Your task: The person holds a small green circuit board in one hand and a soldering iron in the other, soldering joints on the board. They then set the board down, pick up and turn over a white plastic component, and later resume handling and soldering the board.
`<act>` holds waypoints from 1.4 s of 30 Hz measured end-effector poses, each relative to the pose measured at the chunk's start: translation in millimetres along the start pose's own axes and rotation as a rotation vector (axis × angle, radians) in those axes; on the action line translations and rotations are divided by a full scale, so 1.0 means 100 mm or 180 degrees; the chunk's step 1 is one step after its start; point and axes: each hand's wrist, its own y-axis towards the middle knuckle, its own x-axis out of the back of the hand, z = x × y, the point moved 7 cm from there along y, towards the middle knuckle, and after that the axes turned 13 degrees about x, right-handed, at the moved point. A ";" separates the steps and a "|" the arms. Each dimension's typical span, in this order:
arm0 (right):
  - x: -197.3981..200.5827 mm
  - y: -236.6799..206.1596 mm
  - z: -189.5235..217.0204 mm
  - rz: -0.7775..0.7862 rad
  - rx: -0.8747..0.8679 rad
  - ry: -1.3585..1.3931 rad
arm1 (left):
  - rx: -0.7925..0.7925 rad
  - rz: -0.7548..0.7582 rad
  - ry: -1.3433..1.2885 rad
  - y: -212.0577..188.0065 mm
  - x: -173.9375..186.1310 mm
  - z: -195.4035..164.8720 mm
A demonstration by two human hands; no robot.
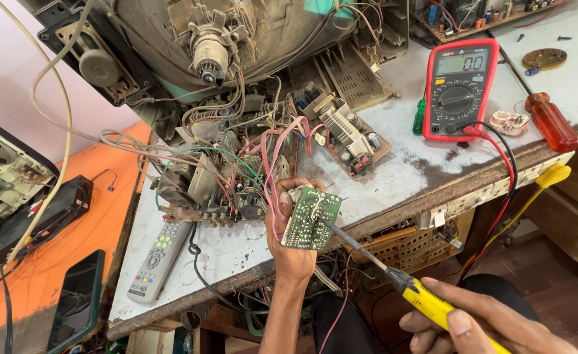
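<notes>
Fingers first: the left hand (293,246) pinches a small green circuit board (310,219) by its edges, thumb curled over the near corner, tilting the solder side up toward the camera so the joints face the tool. The right hand (482,322) is clenched around the yellow handle of a soldering iron (394,275), held low like a pen, and its long dark metal shaft slants up so the tip sits on the board's middle. Pink and red wires (272,172) trail from that board back into the chassis, so it can only be lifted so far.

Just beyond the board sits a tangle of dusty circuitry (226,183), with a finned metal heat sink (341,128) up and to the right of the board. Further behind looms the grey glass neck of a picture tube (210,52). Left of the board lies a slim grey remote control (159,259) on the scuffed, paint-worn workbench (400,177). Well to the board's right, a red-cased multimeter (458,88) rests flat, its red and black leads draped over the bench edge, with an amber-handled screwdriver (551,122) beyond it.
</notes>
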 end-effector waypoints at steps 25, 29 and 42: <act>0.03 -0.02 -0.17 0.0154 0.0057 0.0220 | -0.0056 0.0033 0.0222 -0.01 0.01 0.07; 0.00 0.01 -0.03 0.0022 0.0107 0.0506 | -0.0018 0.0029 0.0262 -0.01 0.00 0.06; -0.10 0.14 0.10 0.0826 0.0793 0.0384 | -0.0022 -0.0040 0.0159 0.00 0.01 0.05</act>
